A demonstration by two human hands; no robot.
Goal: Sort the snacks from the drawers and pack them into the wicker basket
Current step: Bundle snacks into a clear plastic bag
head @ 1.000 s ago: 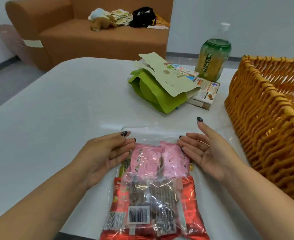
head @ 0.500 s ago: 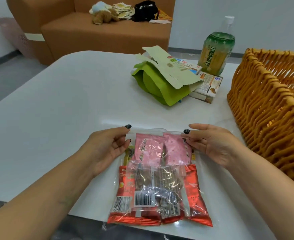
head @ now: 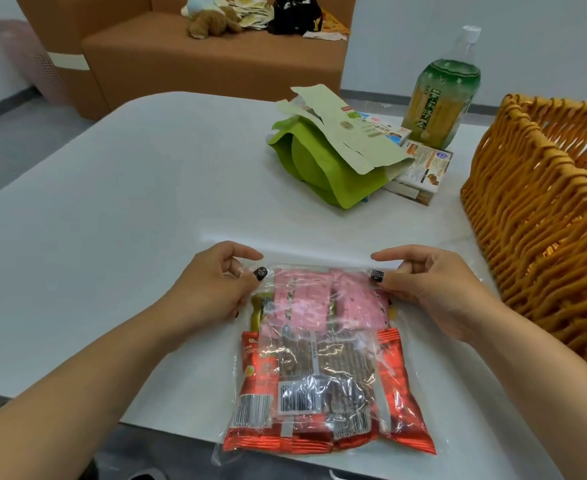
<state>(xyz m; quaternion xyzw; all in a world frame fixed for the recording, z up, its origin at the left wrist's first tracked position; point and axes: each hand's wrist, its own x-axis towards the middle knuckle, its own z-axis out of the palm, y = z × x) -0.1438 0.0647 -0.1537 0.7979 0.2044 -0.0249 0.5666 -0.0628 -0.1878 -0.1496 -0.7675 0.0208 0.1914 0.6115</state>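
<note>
While lying flat on the counter [head: 112,209], clear snack bag [head: 319,368] is getting both top corners pinched: left hand [head: 212,289], right hand [head: 434,289].

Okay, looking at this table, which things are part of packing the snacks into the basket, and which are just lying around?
Part of the job:
clear bag of snacks, pinched at its far corners by the left hand and right hand
wicker basket
green pouch
snack boxes
tea bottle

Just lying about:
sofa
plush toy
black bag
</note>
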